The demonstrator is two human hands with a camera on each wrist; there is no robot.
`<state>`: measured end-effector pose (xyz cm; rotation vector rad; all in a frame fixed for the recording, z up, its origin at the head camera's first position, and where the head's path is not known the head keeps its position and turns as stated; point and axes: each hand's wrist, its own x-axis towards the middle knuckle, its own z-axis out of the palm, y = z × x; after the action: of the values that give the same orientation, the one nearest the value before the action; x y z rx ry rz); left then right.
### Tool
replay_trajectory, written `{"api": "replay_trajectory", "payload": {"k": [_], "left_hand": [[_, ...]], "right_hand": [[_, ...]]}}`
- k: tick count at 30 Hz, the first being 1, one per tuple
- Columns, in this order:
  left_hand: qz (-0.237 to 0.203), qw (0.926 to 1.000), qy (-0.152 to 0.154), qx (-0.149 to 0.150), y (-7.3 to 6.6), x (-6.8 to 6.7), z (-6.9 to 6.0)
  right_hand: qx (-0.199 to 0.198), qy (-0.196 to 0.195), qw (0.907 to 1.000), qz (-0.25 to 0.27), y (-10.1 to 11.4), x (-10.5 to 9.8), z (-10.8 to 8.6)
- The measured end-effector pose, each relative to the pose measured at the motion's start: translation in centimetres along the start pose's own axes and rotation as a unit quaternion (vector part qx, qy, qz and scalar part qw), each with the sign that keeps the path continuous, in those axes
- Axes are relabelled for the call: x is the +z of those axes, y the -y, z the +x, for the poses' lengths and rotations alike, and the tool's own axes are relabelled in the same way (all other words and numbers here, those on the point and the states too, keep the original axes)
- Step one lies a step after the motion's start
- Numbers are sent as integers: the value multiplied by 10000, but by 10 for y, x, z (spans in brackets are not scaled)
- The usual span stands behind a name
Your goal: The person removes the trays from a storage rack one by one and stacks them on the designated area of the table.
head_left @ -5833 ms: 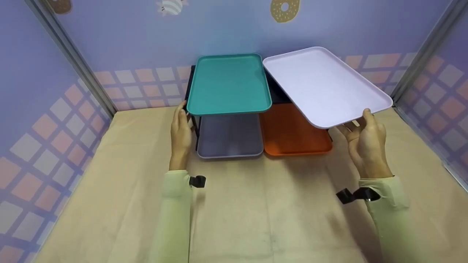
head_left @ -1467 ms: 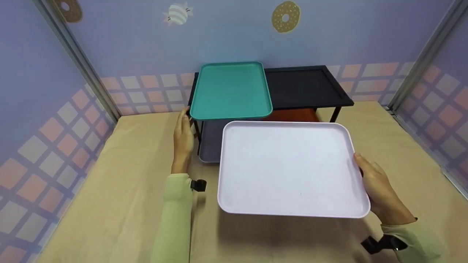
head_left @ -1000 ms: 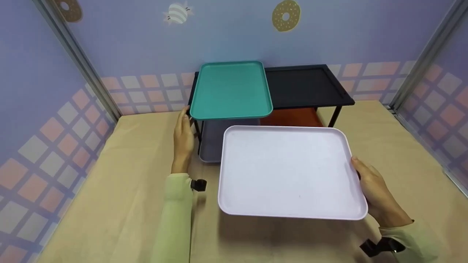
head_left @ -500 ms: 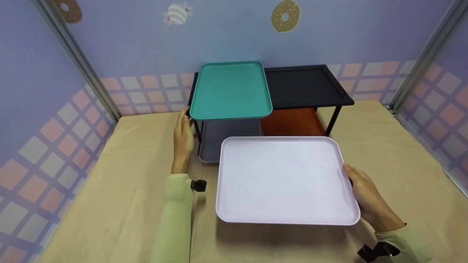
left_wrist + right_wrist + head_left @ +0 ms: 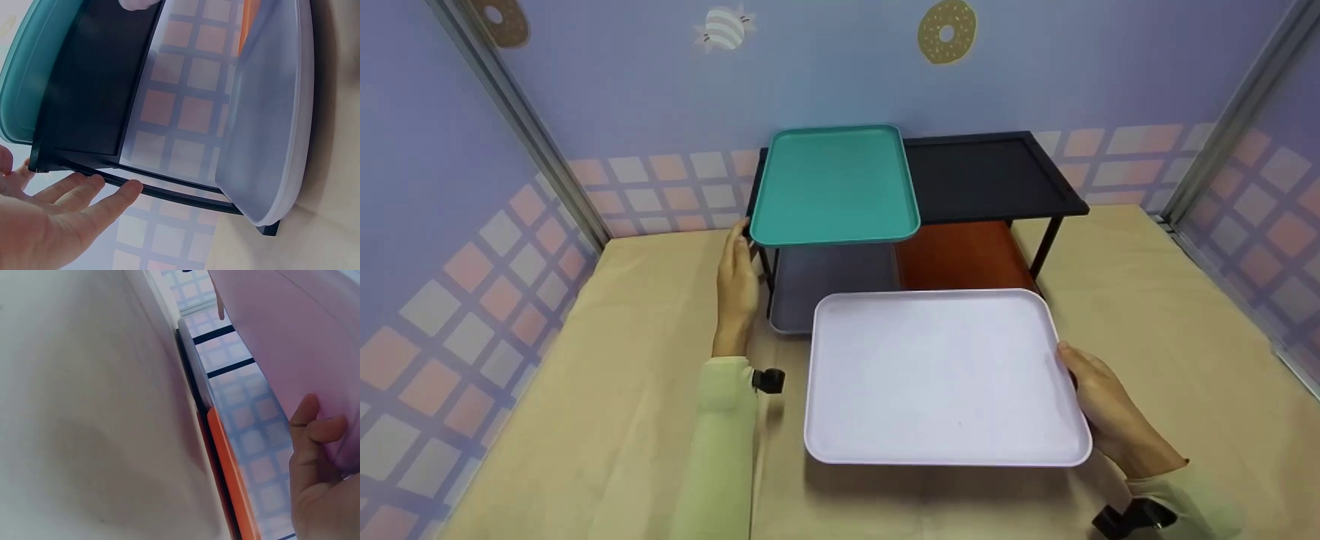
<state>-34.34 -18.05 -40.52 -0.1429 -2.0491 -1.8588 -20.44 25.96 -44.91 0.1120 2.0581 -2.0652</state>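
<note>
My right hand (image 5: 1117, 409) grips the right edge of a pale lilac tray (image 5: 945, 382), thumb on the rim and fingers underneath. In the right wrist view, bent fingers (image 5: 315, 433) press the tray's underside (image 5: 292, 343). The tray is held above the cloth, in front of a two-level black rack (image 5: 982, 176). My left hand (image 5: 735, 289) rests against the rack's left side; its fairly straight fingers touch the black side bar (image 5: 169, 194) in the left wrist view. A teal tray (image 5: 836, 187) lies on the rack's upper left.
On the lower level sit a grey tray (image 5: 832, 277), left, and an orange tray (image 5: 964, 255), right, both partly covered by the lilac tray in the head view. Beige cloth (image 5: 622, 420) covers the table. Patterned walls (image 5: 825, 67) enclose the back and sides.
The lilac tray was tilted over the rack's upper right; my right hand has brought it forward and levelled it, then lowered it slightly towards me. My left hand stays by the rack.
</note>
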Motion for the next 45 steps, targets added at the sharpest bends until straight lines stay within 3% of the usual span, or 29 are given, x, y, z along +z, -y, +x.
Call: {"api": "replay_trajectory", "payload": {"k": [14, 45], "left_hand": [[2, 10000, -57, 70, -1, 1, 0], [37, 10000, -70, 11, 0, 1, 1]], "right_hand": [[138, 237, 9996, -77, -8, -1, 5], [215, 156, 9995, -195, -16, 7, 6]]}}
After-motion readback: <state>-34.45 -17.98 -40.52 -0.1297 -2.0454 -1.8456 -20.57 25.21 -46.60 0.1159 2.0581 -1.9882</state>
